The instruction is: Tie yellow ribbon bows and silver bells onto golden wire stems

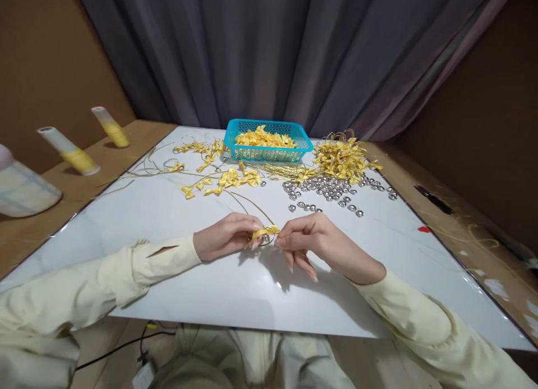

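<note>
Both hands meet over the middle of a white board [176, 221]. My left hand [227, 236] pinches a small yellow ribbon bow [265, 231], fingers closed on it. My right hand [309, 240] pinches the bow's other end with thumb and forefinger while its other fingers hang loose toward the board. Thin gold wire stems [252, 205] run from the bow toward the far side. A small silver ring shows under the bow, between the fingertips.
A turquoise basket [269, 151] of yellow bows stands at the far edge. Finished wired bows [218, 179] lie to its left, and a tangled heap of them [342, 158] to its right. Several silver bells [328, 190] lie scattered near it. Yellow ribbon rolls [69, 151] lie on the left.
</note>
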Demonstrator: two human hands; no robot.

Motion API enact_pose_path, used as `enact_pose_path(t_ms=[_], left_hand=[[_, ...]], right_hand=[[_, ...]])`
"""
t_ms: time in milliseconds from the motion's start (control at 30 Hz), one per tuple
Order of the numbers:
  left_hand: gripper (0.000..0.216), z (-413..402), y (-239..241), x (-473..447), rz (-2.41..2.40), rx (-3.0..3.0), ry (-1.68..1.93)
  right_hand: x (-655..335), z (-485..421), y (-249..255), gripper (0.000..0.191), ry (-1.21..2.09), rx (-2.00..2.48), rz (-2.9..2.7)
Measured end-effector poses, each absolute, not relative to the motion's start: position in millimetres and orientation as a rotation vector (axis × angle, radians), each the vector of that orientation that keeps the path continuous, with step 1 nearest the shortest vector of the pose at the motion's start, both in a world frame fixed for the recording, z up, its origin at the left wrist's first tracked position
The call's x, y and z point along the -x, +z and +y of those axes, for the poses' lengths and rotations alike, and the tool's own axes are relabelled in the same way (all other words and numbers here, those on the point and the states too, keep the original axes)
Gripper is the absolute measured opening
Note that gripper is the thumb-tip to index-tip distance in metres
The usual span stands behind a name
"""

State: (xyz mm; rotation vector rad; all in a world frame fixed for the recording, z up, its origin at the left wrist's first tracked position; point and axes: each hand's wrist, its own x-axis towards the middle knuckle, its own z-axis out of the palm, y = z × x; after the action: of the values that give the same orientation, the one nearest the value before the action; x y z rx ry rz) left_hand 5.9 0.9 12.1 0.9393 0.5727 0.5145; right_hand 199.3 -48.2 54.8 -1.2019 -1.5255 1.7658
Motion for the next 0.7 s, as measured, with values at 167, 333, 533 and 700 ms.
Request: enact_pose_path(t_ms=[167,333,533,700], left_hand=[[0.023,0,13,-6,0.561,-0.942,0.534],[0.021,0,12,-6,0.533,-0.923,0.529],[0.021,2,11,-6,0.538,-0.948,0.608],[0.022,1,10,-6,0.581,-1.022,0.684]], right_hand=[[-199,-46,51,0.015,1.795,1.143,-1.465],[-196,-47,44,0.017,1.786,1.094,-1.436],[-194,-45,43,0.024,1.700,1.105,-1.458],[-197,-41,40,0.035,1.691,1.192,-1.577]])
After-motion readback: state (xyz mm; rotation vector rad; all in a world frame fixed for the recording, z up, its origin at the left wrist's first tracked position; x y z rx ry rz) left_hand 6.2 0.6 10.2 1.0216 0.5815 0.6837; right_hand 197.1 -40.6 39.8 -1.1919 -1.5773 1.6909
